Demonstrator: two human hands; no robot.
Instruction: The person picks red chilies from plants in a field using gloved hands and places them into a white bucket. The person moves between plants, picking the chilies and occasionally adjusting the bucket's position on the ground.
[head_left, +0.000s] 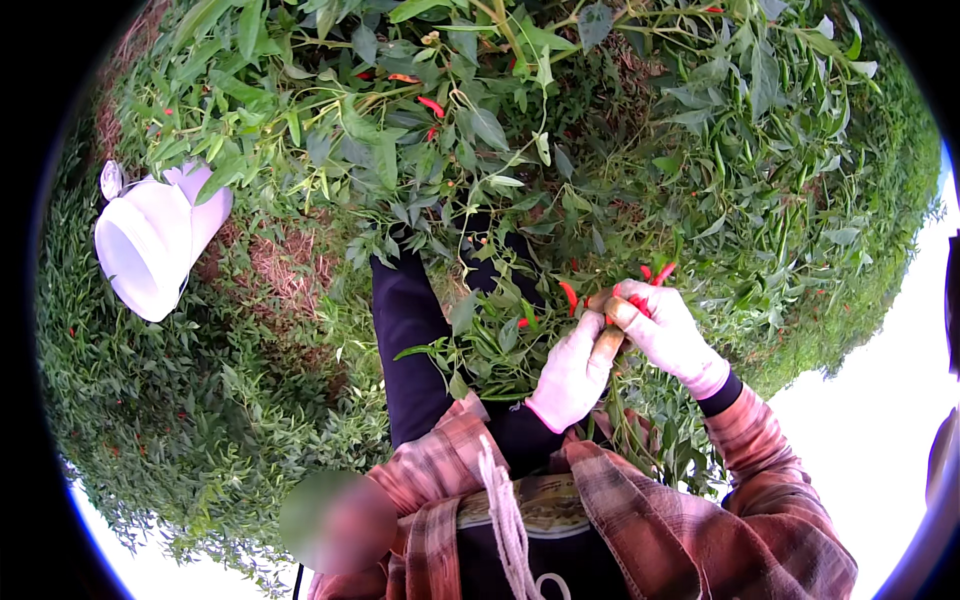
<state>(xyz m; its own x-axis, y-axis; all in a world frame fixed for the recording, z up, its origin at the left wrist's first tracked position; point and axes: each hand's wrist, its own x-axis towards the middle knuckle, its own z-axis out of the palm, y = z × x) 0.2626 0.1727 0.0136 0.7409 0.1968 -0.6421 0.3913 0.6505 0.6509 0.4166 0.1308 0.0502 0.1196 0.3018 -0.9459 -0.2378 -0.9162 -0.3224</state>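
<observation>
Both hands wear pale gloves with brown-stained fingertips and meet low over a chili plant at the right of the picture. My right hand (667, 330) is closed around several ripe red chili peppers (664, 274), whose ends stick out past the fingers. My left hand (574, 367) is just beside it, fingertips close to the right thumb; what lies between its fingers is hidden. Another red chili (569, 297) hangs just left of the fingertips. Below and left of the hands, green chilies (487, 334) hang among the leaves, against my dark trouser legs.
A white container (142, 244) lies tipped among the plants at left, its mouth towards me. Dry straw (289, 262) covers the ground beside it. Dense chili plants stand ahead and on both sides, with a red chili (430, 106) among the upper leaves. A pale cord (499, 495) hangs before my chest.
</observation>
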